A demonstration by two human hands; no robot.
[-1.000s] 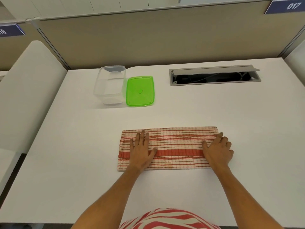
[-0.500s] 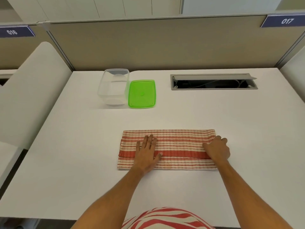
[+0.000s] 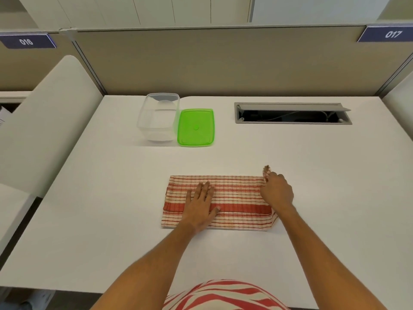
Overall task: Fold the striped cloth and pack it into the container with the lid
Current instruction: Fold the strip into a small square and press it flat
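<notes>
While the striped cloth (image 3: 234,198) lies as a long folded band on the white table (image 3: 312,175), near its front edge, the left hand (image 3: 201,205) rests flat on the left part of it, palm down. The fingers of this hand are stretched out and a little apart, and the thumb points to the right along the broad red stripe. The right hand (image 3: 277,192) is at the right end of the cloth. Its fingers are curled together and pinch the far right corner, which stands up a little above the table; a small tip of the fabric shows over the knuckles. The near right corner of the cloth is also slightly lifted and wrinkled beside the wrist.

Further back on the table, well apart from the cloth, the clear container (image 3: 159,117) stands upright and open. The green lid (image 3: 196,127) lies flat just beside it on the right; I cannot tell if the two touch. To the right of them a grey cable hatch (image 3: 290,113) is set in the table top, with its flap open. Behind the table a beige partition (image 3: 223,63) rises, and it carries blue number signs at the upper corners. At the bottom edge a red and white striped garment (image 3: 223,295) of the person is visible.
</notes>
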